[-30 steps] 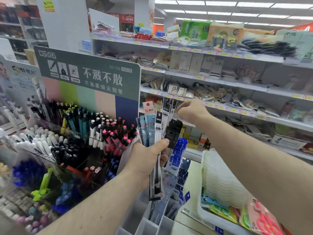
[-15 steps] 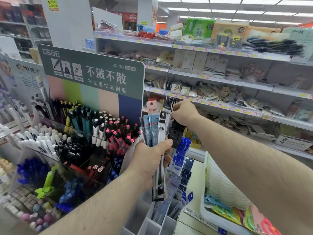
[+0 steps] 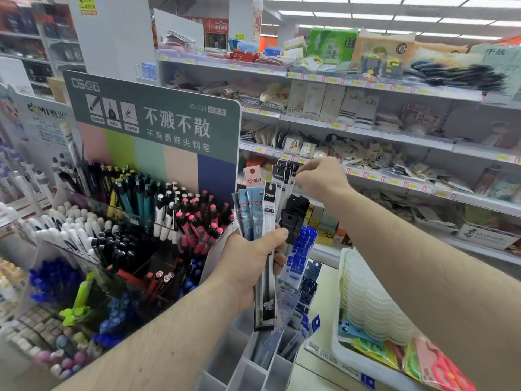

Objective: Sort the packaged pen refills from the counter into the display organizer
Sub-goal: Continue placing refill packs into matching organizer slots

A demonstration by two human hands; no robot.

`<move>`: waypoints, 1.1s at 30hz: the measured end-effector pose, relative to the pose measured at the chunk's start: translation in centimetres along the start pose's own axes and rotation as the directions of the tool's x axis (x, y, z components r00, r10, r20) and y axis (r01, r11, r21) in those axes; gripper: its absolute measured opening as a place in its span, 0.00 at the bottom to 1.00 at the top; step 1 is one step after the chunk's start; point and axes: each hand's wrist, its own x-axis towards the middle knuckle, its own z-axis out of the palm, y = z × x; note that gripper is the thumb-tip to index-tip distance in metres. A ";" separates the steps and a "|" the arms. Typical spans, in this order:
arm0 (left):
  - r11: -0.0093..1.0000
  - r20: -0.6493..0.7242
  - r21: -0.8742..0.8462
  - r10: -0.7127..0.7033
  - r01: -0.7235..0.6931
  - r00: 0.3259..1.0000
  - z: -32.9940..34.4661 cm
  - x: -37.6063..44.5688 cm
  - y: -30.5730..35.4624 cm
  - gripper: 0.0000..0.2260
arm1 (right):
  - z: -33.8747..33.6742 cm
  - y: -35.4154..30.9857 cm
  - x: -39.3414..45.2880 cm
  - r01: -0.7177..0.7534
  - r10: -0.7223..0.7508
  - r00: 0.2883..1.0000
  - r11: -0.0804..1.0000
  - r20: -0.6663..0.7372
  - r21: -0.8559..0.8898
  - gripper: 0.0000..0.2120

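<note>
My right hand (image 3: 321,180) has dropped slightly, still pinching the deli packs' tops; my left hand (image 3: 253,263) grips the refill bundle (image 3: 263,218) beneath the "不溅不散" sign (image 3: 158,122).

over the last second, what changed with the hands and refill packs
The right hand came down from slightly above the fan of refill packs to the tops of the tall black packs and now pinches at them. The left hand keeps its grip on the bunch above the organizer. No pack has visibly left the bunch.
</note>
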 end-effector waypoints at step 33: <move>1.000 -0.189 0.013 0.017 -0.014 0.982 0.3 -0.9 0.6 0.11 | -2.3 1.3 -5.8 0.195 -0.100 0.967 0.881 -0.233 0.431 0.03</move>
